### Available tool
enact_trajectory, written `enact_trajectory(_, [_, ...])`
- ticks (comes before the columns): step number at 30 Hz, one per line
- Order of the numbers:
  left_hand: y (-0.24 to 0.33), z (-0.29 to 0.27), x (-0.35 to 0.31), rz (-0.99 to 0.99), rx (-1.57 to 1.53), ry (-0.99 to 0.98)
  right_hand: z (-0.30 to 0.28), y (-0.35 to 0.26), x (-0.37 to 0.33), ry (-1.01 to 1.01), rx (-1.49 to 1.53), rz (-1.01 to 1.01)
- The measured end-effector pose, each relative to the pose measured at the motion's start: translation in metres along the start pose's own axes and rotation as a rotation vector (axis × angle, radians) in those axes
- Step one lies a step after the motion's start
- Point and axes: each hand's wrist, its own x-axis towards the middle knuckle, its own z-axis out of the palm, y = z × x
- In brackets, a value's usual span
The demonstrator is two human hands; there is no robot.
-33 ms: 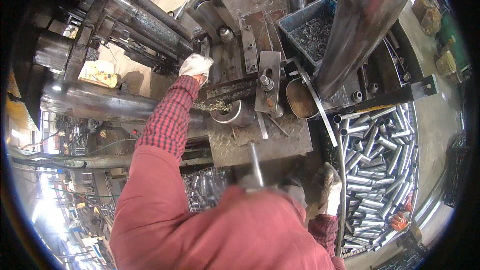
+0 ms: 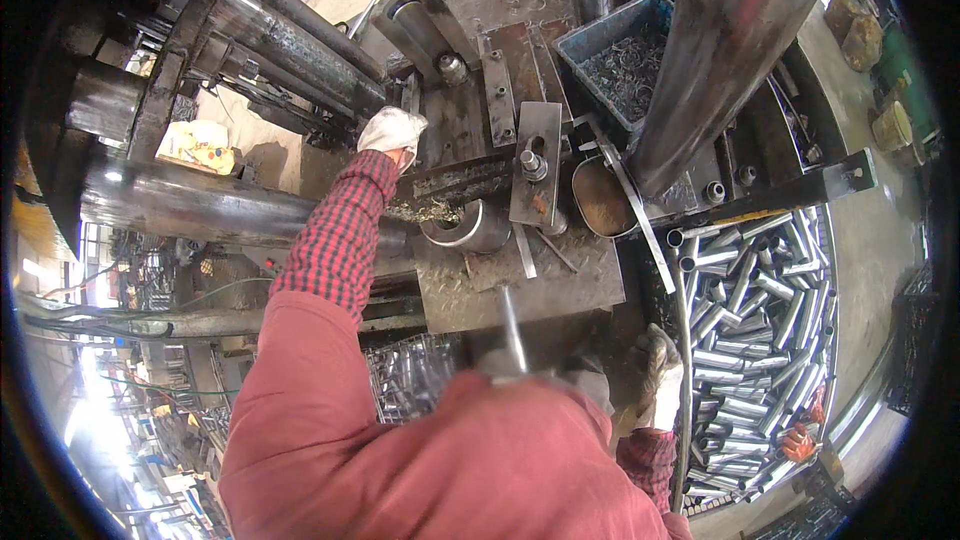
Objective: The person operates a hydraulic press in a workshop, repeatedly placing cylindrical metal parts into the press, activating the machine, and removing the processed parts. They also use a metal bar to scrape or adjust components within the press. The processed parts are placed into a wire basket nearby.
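Observation:
My left hand [image 2: 393, 132], in a white work glove, reaches far forward to the machine's left side. Its fingers look curled round, and whatever is in them is hidden. My right hand [image 2: 659, 382], in a white and grey glove, is low at the right beside the bin's edge; its fingers are too unclear to read. Between the hands lies a steel plate [image 2: 575, 285] with a thick metal ring [image 2: 470, 230] on it. A clamp bar with a bolt [image 2: 535, 165] stands behind the plate's near area. A shiny rod [image 2: 513, 330] points from the plate toward my body.
A large bin of cut metal tubes [image 2: 745, 380] fills the right side. A blue crate [image 2: 625, 55] of metal rings stands behind. A caliper-like tool [image 2: 640, 215] lies by an oval container [image 2: 603, 202]. A thick column [image 2: 735, 50] rises at right; heavy cylinders [image 2: 200, 202] lie left.

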Motion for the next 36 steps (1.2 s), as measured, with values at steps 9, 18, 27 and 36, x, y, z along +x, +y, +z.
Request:
enact_trajectory(9, [0.011,-0.018,-0.003,-0.118,-0.382,-0.117,0.004,0.005,-0.002,-0.048,0.013,0.036])
enact_trajectory(18, [0.012,-0.049,-0.017,-0.117,-0.260,-0.025,-0.005,0.007,0.000,0.019,-0.409,-0.039])
enact_trajectory(27, [-0.006,-0.047,-0.009,0.072,-0.194,-0.082,0.009,0.001,-0.011,-0.068,-0.216,-0.022])
enact_trajectory(36, [0.003,-0.061,-0.009,-0.003,-0.102,-0.111,0.004,0.013,-0.017,0.035,-0.253,0.110])
